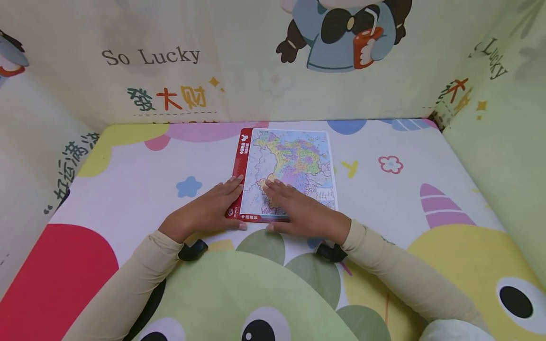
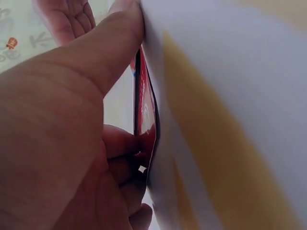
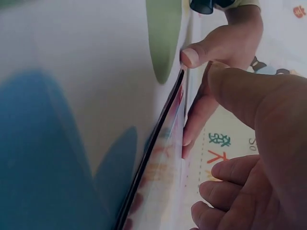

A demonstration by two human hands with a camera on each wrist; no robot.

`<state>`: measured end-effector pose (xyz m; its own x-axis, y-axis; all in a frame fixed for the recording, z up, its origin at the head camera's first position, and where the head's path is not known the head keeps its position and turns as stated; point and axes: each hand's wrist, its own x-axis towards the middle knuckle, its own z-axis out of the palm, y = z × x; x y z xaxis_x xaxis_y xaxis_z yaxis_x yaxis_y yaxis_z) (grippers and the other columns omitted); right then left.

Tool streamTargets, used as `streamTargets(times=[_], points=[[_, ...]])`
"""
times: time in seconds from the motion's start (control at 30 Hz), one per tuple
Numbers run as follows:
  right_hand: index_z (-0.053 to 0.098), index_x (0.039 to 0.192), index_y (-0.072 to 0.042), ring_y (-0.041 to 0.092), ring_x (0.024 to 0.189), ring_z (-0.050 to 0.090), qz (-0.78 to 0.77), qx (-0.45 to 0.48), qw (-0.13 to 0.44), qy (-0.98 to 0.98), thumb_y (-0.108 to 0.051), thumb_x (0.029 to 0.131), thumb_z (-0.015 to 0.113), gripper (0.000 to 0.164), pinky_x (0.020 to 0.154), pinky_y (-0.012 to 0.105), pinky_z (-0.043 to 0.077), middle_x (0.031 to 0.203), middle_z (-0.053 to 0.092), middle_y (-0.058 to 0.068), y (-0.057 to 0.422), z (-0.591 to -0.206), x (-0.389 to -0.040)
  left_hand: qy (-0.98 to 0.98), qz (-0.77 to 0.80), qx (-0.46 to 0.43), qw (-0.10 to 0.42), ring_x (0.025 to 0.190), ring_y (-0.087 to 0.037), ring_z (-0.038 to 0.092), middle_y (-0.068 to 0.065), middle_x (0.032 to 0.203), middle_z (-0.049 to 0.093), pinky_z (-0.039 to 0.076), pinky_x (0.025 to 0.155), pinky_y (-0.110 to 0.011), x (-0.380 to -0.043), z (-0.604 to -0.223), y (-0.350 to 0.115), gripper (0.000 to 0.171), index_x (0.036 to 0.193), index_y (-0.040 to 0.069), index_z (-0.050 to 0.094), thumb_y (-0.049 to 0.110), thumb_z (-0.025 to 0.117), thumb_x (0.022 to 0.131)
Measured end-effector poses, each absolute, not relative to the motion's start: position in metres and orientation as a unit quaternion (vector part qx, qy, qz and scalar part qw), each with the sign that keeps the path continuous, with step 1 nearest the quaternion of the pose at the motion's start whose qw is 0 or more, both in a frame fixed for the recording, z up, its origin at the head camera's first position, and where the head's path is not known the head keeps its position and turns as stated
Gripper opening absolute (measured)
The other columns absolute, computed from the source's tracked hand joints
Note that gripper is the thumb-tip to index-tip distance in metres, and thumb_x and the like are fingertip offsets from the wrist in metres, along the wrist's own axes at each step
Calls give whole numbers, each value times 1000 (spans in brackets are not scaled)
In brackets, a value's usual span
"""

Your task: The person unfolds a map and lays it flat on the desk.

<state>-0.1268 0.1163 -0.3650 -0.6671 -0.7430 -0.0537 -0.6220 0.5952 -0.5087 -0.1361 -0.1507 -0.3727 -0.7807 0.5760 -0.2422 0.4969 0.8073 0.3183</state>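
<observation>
A flat rectangular map [image 1: 294, 161] with a red border strip down its left side lies on the table. My left hand [image 1: 209, 206] rests on that red strip near the lower left corner, fingers extended and thumb below the bottom edge. Over the lower middle of the map lies my right hand [image 1: 304, 210], its fingers extended too, with the thumb at the near edge. Part of the map's lower side is hidden by the hands. In the right wrist view, the map's dark thin edge [image 3: 148, 148] shows beside the right hand's fingers.
A cloth printed with cartoon figures covers the table [image 1: 367, 189]. Behind it stands a printed back wall [image 1: 247, 61], with a pale green side wall [image 1: 503, 142] at the right. A dark wrist band part [image 1: 193, 250] shows under the left wrist.
</observation>
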Motion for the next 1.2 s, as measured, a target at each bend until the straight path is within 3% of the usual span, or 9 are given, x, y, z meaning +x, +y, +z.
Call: streamTargets(times=[0.4,0.7,0.9,1.2], points=[[20,155,-7,21,148,4,-194,-375,148,894,-45,88,69,92,117,35,10,162,12,6,109,-372,-131,926,90,320,177,148,-29,-3,-12,162,-3,11,117,-46,-137,-377,-150,101,154,0,12,60,59,89],[27,153,-4,23,147,12,-193,-378,159,891,-37,90,70,83,117,36,14,159,21,8,109,-372,-133,927,89,309,191,147,-30,-4,-9,163,-5,11,117,-48,-135,-375,-149,120,155,2,9,68,68,74],[33,150,-1,25,146,18,-192,-395,145,886,-30,92,69,74,117,38,15,157,28,11,108,-373,-135,928,96,309,187,147,-30,-4,-10,163,-4,11,117,-49,-133,-377,-152,122,155,1,9,70,68,73],[41,146,1,29,145,20,-144,-423,136,884,-33,96,63,64,115,43,20,155,30,15,107,-373,-135,926,105,309,188,147,-27,-7,-7,163,-6,9,117,-47,-133,-378,-152,120,155,3,8,70,67,74]])
